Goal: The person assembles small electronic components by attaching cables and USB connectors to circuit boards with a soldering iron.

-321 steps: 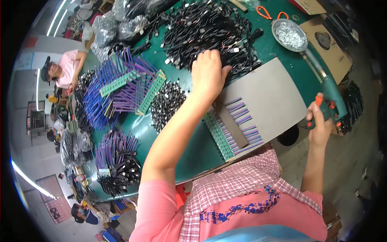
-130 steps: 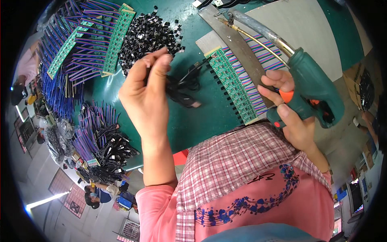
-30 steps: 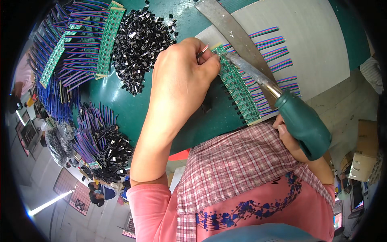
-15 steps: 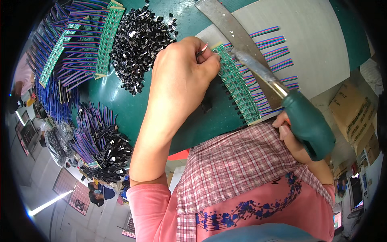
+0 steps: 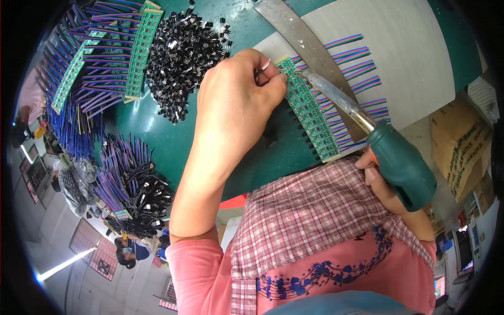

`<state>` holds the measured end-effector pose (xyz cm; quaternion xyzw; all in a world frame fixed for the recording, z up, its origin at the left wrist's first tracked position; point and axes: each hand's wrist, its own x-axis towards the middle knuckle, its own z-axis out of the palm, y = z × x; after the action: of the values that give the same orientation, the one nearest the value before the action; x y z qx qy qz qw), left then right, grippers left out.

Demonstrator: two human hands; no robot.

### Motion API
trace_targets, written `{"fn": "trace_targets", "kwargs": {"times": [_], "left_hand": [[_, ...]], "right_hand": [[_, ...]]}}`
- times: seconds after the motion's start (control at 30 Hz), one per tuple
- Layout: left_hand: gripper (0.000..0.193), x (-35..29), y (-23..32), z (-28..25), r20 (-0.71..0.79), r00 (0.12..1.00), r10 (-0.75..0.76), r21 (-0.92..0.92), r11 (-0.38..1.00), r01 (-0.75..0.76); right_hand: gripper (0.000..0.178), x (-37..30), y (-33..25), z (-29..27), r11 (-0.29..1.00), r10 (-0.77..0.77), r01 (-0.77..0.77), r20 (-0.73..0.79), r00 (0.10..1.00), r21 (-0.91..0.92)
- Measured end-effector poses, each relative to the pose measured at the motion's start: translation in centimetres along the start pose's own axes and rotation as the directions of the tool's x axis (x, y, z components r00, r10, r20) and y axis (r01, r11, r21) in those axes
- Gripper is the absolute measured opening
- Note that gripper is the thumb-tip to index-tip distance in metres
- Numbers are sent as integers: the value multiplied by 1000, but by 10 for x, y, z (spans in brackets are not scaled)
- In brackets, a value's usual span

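Observation:
A green panel of small circuit boards (image 5: 313, 114) lies at a slant before me. Rows of striped wires (image 5: 362, 66) run from its right side, and small black connectors stick out along its left edge. My left hand (image 5: 231, 100) is closed at the panel's far end, pinching a small dark piece with a shiny tip (image 5: 263, 68); the fingers hide most of it. My right hand (image 5: 375, 178) grips a soldering iron (image 5: 401, 165) by its green handle. Its tip reaches the panel's far end, close to my left fingertips.
A flat metal bar (image 5: 307, 39) lies across the wires on a grey board (image 5: 404, 58). Left of my hand is a heap of black connectors (image 5: 181, 63). Wired panels (image 5: 137, 58) are stacked farther left, with a bundle of cables (image 5: 136, 184) nearer. A cardboard box (image 5: 457, 142) stands at right.
The soldering iron has shifted slightly, its tip moving a little nearer along the panel. My left hand stays almost in place, its pinched piece turned slightly.

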<state>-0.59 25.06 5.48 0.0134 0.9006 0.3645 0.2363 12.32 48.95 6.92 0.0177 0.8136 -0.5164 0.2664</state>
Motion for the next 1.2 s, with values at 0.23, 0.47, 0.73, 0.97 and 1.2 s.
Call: {"fn": "trace_targets", "kwargs": {"times": [0.23,0.47,0.73,0.97,1.2], "left_hand": [[14,-2,0,3,-18,1000,-3,36,999,4],[18,-2,3,3,-25,1000,-13,91,996,15],[14,-1,1,5,-46,999,19,96,995,-14],[15,-3,2,4,-56,998,39,118,992,-32],[20,-3,-2,-21,-105,994,30,-73,997,-38]], "right_hand": [[17,-3,9,5,991,-93,95,-21,995,96],[8,-4,15,7,992,-124,124,-12,992,30],[23,1,4,-3,967,-108,99,27,994,236],[34,34,-8,14,742,-68,71,-31,997,667],[36,71,-9,38,467,-174,170,-98,980,868]]}}
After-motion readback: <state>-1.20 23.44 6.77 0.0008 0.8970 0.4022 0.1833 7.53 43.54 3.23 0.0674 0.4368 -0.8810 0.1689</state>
